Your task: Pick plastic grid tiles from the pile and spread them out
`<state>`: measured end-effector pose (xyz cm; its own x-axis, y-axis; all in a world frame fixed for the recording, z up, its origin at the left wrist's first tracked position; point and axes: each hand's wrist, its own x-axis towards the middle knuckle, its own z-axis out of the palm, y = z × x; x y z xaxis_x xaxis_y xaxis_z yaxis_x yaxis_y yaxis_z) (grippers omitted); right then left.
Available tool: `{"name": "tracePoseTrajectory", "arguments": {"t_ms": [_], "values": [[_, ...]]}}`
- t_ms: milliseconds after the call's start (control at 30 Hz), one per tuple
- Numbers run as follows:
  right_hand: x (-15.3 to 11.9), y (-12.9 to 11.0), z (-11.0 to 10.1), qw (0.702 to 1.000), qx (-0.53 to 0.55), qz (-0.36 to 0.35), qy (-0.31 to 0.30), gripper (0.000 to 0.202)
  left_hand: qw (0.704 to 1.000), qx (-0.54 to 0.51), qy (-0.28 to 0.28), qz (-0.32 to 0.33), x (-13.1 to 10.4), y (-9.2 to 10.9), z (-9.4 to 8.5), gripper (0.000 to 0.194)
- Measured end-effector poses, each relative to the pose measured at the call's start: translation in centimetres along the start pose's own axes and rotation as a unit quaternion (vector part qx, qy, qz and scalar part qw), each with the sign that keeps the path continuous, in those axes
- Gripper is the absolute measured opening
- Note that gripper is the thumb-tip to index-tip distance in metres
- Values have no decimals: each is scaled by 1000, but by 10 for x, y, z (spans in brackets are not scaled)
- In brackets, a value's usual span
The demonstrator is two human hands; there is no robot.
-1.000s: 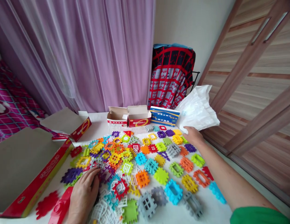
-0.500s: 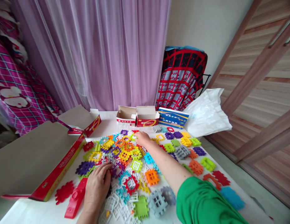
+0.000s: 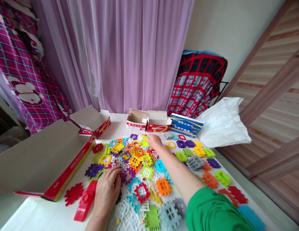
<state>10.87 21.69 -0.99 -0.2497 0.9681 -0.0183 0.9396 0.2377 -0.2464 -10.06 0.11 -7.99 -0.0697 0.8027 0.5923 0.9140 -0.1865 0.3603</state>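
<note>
My left hand [image 3: 108, 189] lies palm down at the near left side of a heap of interlocking plastic building blocks [image 3: 136, 160], fingers loosely bent and thumb apart. Beside it is a long red plastic piece [image 3: 85, 201], with a red notched block [image 3: 74, 193] to its left. My right hand [image 3: 154, 141] reaches over the far edge of the heap, its fingers closed at a lime green block [image 3: 144, 140]; the fingertips are partly hidden. White lattice window pieces [image 3: 126, 214], an orange window block [image 3: 163, 186] and a grey window block [image 3: 170, 214] lie nearest me.
At the left stands a large open carton [image 3: 60, 163], a smaller open box [image 3: 101, 126] behind it. Two small red boxes [image 3: 137, 120] and a blue box [image 3: 186, 124] line the back. A white bag [image 3: 223, 123] sits right, past sorted blocks [image 3: 196, 163].
The view has swung slightly left, so everything sits farther right in the picture. My right hand stays at the far edge, with more of the lime green block showing. My left hand rests as before.
</note>
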Motion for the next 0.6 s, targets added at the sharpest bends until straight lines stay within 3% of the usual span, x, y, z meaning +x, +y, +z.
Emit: {"name": "tracePoseTrajectory", "arguments": {"t_ms": [233, 333, 500, 600], "values": [[-3, 31, 6, 996, 63, 48, -36, 34, 1000, -10, -3, -6, 0, 0, 0, 26], [-9, 30, 7, 998, 52, 32, -31, 33, 1000, -8, 1, -2, 0, -2, 1, 27], [-18, 22, 3, 999, 14, -13, -36, 61, 1000, 11, 3, 14, 0, -8, 2, 29], [-25, 17, 0, 999, -8, -25, -33, 50, 999, 11, 4, 42, 2, -12, 3, 28]]}}
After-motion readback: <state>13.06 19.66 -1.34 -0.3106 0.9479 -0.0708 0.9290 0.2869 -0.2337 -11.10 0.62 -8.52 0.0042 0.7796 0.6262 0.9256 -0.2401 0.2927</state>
